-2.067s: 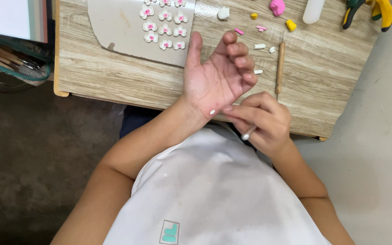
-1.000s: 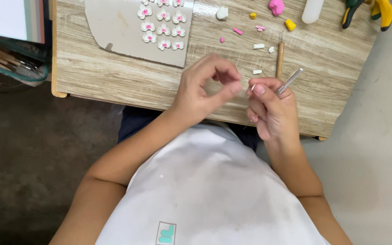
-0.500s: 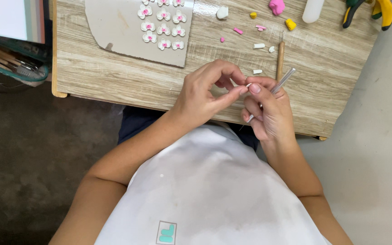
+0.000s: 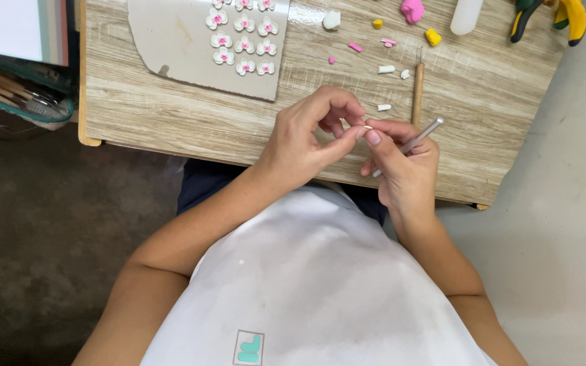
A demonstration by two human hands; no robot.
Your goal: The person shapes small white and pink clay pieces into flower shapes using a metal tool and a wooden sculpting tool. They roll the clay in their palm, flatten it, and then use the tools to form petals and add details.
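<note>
My left hand and my right hand meet over the near edge of a wooden table. Between the left thumb and forefinger sits a tiny white clay piece, and my right fingertips touch it too. A thin metal modelling tool lies gripped in my right hand, its tip pointing up to the right. A grey sheet at the back carries several white flowers with pink centres.
Small white, pink and yellow clay bits lie scattered on the table, beside a wooden-handled tool. A white bottle and yellow-green pliers sit at the far right. A pouch of brushes lies left.
My left hand, flat and open before, has curled into a pinch on the white piece. My right hand rose from the table edge to meet it, carrying the metal tool.
</note>
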